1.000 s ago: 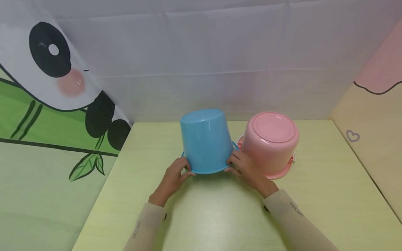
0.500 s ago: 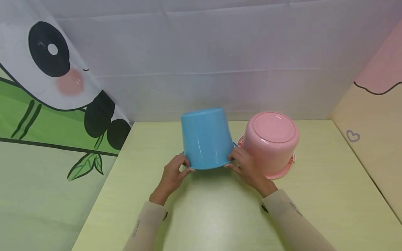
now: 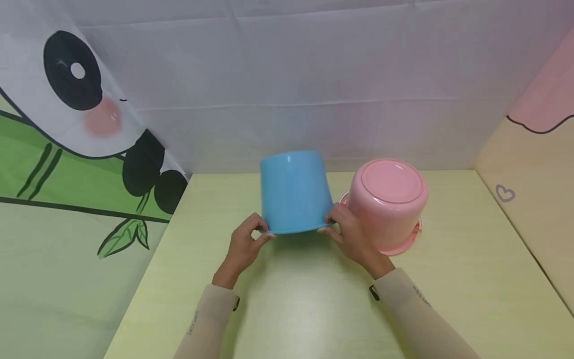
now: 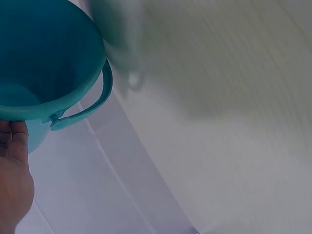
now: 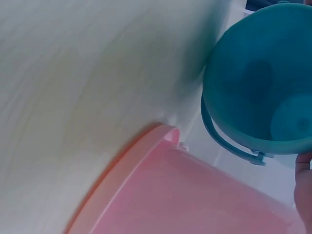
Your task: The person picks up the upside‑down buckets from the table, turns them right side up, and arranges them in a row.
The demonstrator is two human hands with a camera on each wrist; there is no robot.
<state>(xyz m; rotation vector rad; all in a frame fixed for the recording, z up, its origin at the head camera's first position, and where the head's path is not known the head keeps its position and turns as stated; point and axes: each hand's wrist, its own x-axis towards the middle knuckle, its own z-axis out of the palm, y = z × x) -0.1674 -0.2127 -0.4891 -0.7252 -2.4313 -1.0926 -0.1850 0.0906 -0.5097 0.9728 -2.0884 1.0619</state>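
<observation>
Both hands hold a blue bucket (image 3: 296, 192) upside down, its near rim lifted off the table and its base tipped away. My left hand (image 3: 243, 244) pinches the rim on the left, thumb below and fingers on the outer wall. On the opposite side my right hand (image 3: 352, 237) pinches the rim in the same way. Looking into the blue bucket (image 4: 48, 53) from the left wrist view, I see a bare inside and a handle (image 4: 87, 114) hanging at the rim. A pink bucket (image 3: 387, 209) stands upside down just right of my right hand.
Pale yellow-green wood-look table (image 3: 296, 309) lies under everything. A white cloth wall (image 3: 287, 75) rises behind it, close to the blue bucket. Printed panels flank both sides, a cartoon panel (image 3: 71, 124) on the left and a beige one (image 3: 529, 189) on the right.
The blue bucket's near rim has risen and moved away from me, its base tipping backward until its bottom is out of sight. Both hands moved along with it. The pink bucket stayed put.
</observation>
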